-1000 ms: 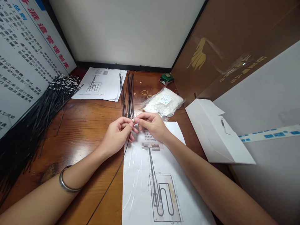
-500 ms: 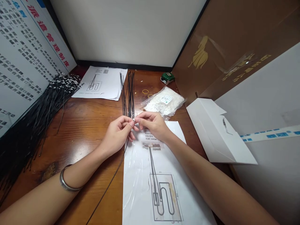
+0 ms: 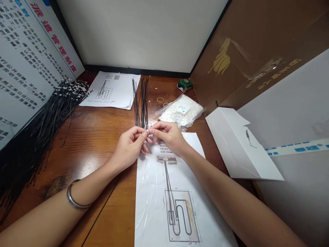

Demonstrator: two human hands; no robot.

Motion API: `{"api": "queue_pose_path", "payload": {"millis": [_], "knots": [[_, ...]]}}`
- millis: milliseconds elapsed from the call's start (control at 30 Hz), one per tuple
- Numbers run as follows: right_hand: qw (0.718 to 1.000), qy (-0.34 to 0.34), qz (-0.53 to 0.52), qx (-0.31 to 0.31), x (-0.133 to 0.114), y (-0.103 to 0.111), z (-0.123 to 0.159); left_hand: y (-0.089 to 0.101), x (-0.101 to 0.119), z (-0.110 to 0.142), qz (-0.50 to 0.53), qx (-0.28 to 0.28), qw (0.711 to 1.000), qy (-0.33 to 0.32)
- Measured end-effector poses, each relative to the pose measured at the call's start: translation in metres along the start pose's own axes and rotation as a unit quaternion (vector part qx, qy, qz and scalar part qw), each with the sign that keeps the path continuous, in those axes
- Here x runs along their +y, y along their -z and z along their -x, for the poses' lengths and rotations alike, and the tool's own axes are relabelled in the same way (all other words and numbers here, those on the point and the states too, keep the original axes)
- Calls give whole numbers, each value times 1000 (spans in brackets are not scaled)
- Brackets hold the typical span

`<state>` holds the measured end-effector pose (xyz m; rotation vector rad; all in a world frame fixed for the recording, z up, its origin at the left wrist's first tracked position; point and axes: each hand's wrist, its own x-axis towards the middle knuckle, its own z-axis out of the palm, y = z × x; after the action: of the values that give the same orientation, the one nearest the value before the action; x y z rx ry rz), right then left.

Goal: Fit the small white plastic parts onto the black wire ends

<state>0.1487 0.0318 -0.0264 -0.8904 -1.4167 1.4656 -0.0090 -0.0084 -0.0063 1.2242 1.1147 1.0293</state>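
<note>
**Now Pinching, Close Together**

Across the counter (image 3: 102,120), a white board (image 3: 23,68) is showing red characters, including 派遣管理制度. A drawing sheet (image 3: 151,206) is lying below, its small print mostly blurring. Near its top, the left hand (image 3: 131,145) and right hand (image 3: 171,137) are pinching a tiny white piece (image 3: 147,131). A black wire (image 3: 102,209) is running farther left than earlier, disappearing at the left wrist (image 3: 113,168).

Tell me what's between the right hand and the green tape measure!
A clear plastic bag with white stuff inside lies between the right hand and the green tape measure. It shows in the head view.
</note>
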Motion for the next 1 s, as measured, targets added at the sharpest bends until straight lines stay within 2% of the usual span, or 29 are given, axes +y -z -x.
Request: {"api": "queue_pose_path", "payload": {"millis": [600, 1000], "knots": [[1000, -17, 2, -9, -1, 2, 0, 1, -2, 2, -36, 9, 999, -29], [998, -41, -23, -29, 2, 6, -2, 2, -2, 4, -38, -8, 999, -29]]}}
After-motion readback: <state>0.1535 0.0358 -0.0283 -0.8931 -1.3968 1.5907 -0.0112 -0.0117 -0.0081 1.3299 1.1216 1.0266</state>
